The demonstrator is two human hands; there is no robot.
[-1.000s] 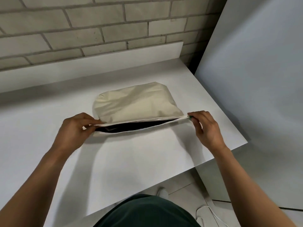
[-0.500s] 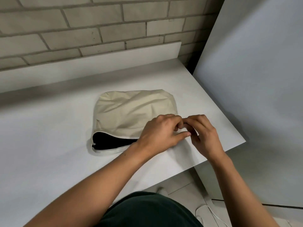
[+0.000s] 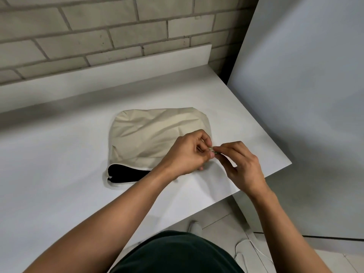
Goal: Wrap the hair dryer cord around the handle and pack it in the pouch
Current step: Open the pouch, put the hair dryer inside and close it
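Hands are meeting at the right end of the pouch (image 3: 157, 134) mouth. Left hand (image 3: 187, 154) is reaching across w/ fingers curled in, right hand (image 3: 239, 166) is pinching w/ thumb and forefinger; both are nipping one small piece, prob. the zipper pull (image 3: 212, 149), too small to tell for sure. Pouch is lying bulged on the worktop (image 3: 59, 174), its mouth gaping dark at the left end. Hair dryer and cord are not showing; I judge they are inside already, so the step in hand is closing the zip. Next move is asking one hand to be anchoring the right end while the other is drawing the pull leftwards along the mouth, keeping the fabric taut.

Worktop edge is running near the right hand, and a grey panel (image 3: 305, 95) is standing just beyond it, so room is tight on that side. Left side is wide open. Brick wall (image 3: 98, 26) is well apart behind.
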